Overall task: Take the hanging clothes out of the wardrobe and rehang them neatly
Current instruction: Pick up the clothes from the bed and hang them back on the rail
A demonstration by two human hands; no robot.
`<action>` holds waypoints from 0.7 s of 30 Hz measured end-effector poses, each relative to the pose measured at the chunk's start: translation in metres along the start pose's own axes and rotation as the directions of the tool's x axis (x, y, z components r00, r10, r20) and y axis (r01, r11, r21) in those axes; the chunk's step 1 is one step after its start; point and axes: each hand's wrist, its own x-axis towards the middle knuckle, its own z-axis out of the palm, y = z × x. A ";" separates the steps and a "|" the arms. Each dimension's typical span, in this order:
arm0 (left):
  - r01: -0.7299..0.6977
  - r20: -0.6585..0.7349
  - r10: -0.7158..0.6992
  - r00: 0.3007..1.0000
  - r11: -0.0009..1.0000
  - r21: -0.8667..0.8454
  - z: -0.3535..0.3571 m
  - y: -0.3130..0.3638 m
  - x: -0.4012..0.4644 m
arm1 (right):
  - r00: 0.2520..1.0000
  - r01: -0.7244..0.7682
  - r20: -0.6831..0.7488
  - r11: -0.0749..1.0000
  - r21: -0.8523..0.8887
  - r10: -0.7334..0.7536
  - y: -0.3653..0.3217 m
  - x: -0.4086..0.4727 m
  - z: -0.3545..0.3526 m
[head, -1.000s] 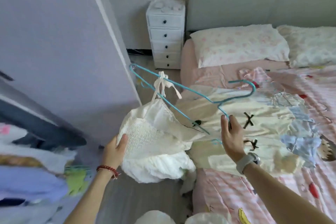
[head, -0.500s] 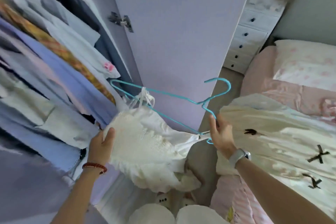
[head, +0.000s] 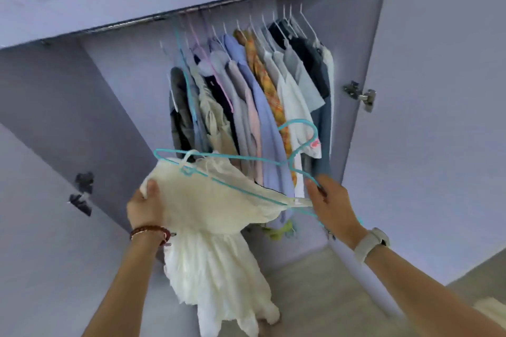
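A white frilly dress (head: 216, 216) hangs by its straps on a turquoise wire hanger (head: 298, 142), held tilted in front of the open lilac wardrobe. My left hand (head: 146, 209) grips the dress's bodice at its left side. My right hand (head: 332, 206) holds the right end of the hanger, its hook pointing up toward the row of hanging clothes (head: 254, 96). Those clothes hang on several hangers from the metal rail (head: 164, 19), bunched toward its right half.
The wardrobe's right door (head: 438, 117) stands open beside my right arm, with a metal hinge (head: 361, 96) on its inner edge. A shelf (head: 137, 0) runs above the rail. The left stretch of rail is bare. Grey floor (head: 315, 295) lies below.
My view has swung from the bed to the wardrobe's inside. Both hands have carried the dress and hanger up toward the hanging clothes, keeping the same hold.
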 end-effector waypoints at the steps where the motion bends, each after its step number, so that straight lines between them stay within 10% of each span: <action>1: 0.015 -0.036 -0.015 0.999 1.000 -0.018 -0.006 0.004 0.010 | 0.999 0.022 0.042 1.000 0.005 -0.022 -0.012 0.012 0.011; 11: 0.037 -0.175 -0.076 0.982 0.976 -0.217 -0.027 0.025 0.101 | 0.919 -0.116 0.393 0.977 0.181 0.036 -0.109 0.093 0.144; 21: 0.057 -0.208 -0.130 0.970 0.945 -0.321 0.000 0.051 0.186 | 0.864 -0.399 0.455 0.844 0.359 0.215 -0.153 0.152 0.230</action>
